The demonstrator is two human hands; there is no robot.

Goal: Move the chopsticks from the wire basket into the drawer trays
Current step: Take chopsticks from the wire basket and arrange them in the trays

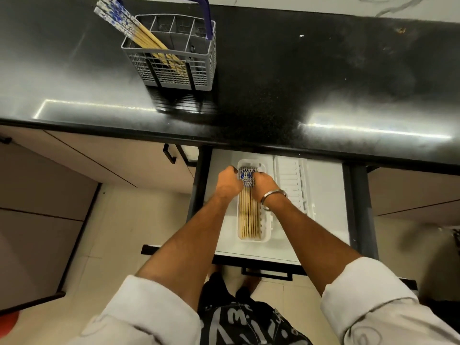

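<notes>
A grey wire basket with a blue handle stands on the black counter, and several chopsticks with blue-patterned tops lean out of its left compartment. Below, the drawer is pulled out. In its left white tray several chopsticks lie side by side, patterned ends toward the counter. My left hand and my right hand rest on either side of those patterned ends, fingers curled against them. A second white tray lies to the right, holding nothing that I can see.
The black counter overhangs the back of the drawer. Closed cabinet doors with black handles flank the drawer on the left. The drawer front and its handle stand close to my legs. A metal bangle circles my right wrist.
</notes>
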